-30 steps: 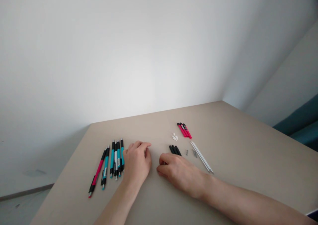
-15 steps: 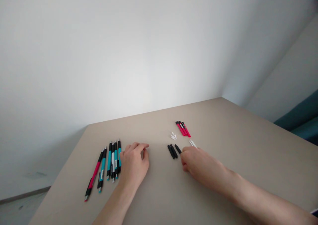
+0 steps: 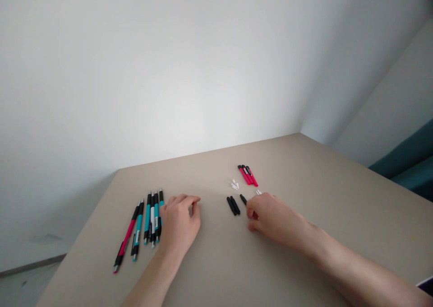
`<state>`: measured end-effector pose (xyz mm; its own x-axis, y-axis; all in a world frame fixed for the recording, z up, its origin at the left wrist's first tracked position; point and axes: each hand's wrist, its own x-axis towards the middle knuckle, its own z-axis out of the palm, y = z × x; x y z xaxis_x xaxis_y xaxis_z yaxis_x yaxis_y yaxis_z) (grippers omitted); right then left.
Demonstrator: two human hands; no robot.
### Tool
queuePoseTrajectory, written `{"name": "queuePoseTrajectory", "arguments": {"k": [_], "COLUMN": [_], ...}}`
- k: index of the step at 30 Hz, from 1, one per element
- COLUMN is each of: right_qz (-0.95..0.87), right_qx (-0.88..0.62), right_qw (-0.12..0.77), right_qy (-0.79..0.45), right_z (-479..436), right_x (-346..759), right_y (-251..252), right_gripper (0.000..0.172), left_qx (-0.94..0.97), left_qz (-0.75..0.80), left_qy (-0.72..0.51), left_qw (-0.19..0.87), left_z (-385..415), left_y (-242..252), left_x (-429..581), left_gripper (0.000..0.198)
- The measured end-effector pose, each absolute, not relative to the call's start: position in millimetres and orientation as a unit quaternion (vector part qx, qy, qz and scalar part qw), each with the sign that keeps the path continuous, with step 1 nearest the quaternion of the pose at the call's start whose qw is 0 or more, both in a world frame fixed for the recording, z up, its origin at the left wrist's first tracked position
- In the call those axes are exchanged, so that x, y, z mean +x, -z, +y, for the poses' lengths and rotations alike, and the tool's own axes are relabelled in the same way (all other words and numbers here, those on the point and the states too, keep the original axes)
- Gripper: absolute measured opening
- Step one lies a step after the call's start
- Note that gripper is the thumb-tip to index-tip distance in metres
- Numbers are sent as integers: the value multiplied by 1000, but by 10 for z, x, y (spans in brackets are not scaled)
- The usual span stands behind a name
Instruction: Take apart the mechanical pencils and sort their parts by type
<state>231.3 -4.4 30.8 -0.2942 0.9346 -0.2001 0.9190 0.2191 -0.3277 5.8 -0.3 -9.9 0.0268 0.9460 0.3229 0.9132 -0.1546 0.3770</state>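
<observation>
Head view: right hand [image 3: 270, 216] loosely curled, grip unclear, mostly hiding white rods [image 3: 259, 192]

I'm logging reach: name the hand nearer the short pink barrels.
Right: the right hand is nearside of the short pink barrels, slightly right; the left hand is farther, nearside and left.

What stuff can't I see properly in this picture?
All in the head view:
- White sticks: mostly hidden behind the right hand.
- The black tube nearest that hand: its lower end is hidden by it.
- Rightmost teal pen: partly covered by the left hand.
- Anything held underneath: hidden by the hands themselves.
- Small white pieces: too small to count surely.
- Dark thing: cut off by the right edge.
</observation>
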Motion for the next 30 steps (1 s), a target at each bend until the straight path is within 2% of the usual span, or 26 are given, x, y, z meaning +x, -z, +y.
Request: {"name": "queuePoseTrajectory", "arguments": {"k": [1,5,7,9,15,18,20,23,26,30], "right_qz": [-775,-752,-750,-776,-920,-951,-951,-942,-936,-933], "right_qx": [-599,-614,-596,-549,-282,-169,-149,-174,-179,-171], "right_qw": [42,192,254,270,165,96,67,56,55,52], "right_qy": [-195,-146,-133,-154,-215,-240,-261,-282,-298,-313], "right_z": [-37,-9,-5,-24,-269,-398,-437,-437,-418,-401], "right_x": [2307,2246,2201,2150,1943,1857,1832,1835,1851,1859], "right_y": [-322,-369,-361,-332,-195,-129,-106,-107,-121,-126], "right_gripper": [4,21,21,19,13,10,7,13,19,21], "left_qx": [716,723,731,746,789,789,755,670,642,658], "left_qz": [647,636,623,600,528,556,621,717,751,745], "left_qy": [-259,-270,-275,-282,-279,-243,-211,-159,-107,-76], "left_qw": [29,27,39,64,144,98,13,-107,-113,-79], "left_z": [0,19,20,11,-36,-27,-14,0,-2,-6], "left_y": [101,118,131,146,159,128,92,48,36,-5], "left_x": [49,12,4,14,125,104,37,-88,-141,-102], "left_gripper": [20,20,20,21,24,26,25,33,41,41]}}
